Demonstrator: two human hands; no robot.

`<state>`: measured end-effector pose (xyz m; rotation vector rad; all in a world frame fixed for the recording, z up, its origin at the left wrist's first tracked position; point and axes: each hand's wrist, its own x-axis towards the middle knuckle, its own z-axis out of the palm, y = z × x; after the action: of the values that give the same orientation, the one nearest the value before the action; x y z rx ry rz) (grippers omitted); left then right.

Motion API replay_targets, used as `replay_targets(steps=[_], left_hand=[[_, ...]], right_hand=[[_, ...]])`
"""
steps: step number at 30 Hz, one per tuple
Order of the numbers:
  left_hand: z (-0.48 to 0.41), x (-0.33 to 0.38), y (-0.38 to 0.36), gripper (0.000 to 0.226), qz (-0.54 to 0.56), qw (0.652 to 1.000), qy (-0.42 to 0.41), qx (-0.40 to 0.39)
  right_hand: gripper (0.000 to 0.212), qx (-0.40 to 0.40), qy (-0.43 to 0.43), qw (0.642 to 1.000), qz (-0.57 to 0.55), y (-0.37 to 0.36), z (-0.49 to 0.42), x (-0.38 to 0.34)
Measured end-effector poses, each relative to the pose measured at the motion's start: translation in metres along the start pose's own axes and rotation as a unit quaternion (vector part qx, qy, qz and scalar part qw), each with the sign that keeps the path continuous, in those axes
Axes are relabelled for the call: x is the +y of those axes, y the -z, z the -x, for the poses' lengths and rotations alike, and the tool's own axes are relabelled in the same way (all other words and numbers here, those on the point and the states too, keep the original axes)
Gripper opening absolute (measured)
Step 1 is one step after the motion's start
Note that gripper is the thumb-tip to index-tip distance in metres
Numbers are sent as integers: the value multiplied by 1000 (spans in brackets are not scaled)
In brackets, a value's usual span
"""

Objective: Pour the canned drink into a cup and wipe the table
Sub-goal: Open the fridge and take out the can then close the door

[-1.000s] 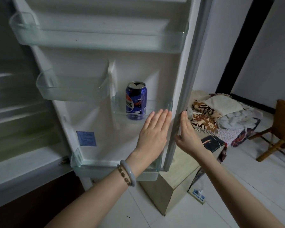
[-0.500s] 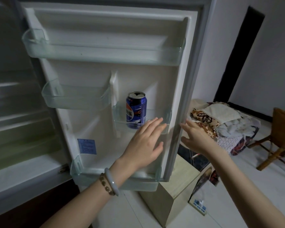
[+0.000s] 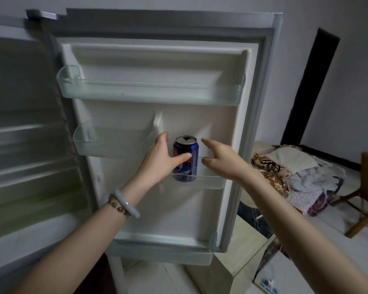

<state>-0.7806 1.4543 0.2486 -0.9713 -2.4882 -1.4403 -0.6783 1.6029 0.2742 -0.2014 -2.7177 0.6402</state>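
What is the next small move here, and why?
Probably lift the can straight up: the thumb of the left hand curls across its front, and the rail of the door shelf stands before its base. The right hand is open beside it.

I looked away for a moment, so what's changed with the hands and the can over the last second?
The left hand rose from below the door shelf and took a grip on the can, thumb across its front. The right hand left the edge of the fridge door and moved in beside the can, fingers spread, not touching. The can stays upright in that shelf; the door stays open.
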Motion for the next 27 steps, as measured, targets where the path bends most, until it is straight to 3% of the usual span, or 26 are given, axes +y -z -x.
replay_targets(steps=[5, 10, 16, 24, 27], left_hand=[[-11, -4, -12, 69, 11, 999, 32, -25], [-12, -2, -19, 66, -29, 999, 46, 1], [-15, 4, -16, 68, -47, 998, 37, 29], [-7, 29, 16, 56, 11, 998, -48, 36], [3, 39, 34, 62, 8, 997, -73, 31]], right_hand=[[42, -58, -49, 990, -120, -8, -12, 0], [31, -50, -67, 970, -227, -11, -14, -2], [30, -38, -71, 970, -229, -2, -11, -13], [31, 2, -15, 969, -246, 26, 6, -39], [36, -6, 17, 962, -272, 34, 19, -48]])
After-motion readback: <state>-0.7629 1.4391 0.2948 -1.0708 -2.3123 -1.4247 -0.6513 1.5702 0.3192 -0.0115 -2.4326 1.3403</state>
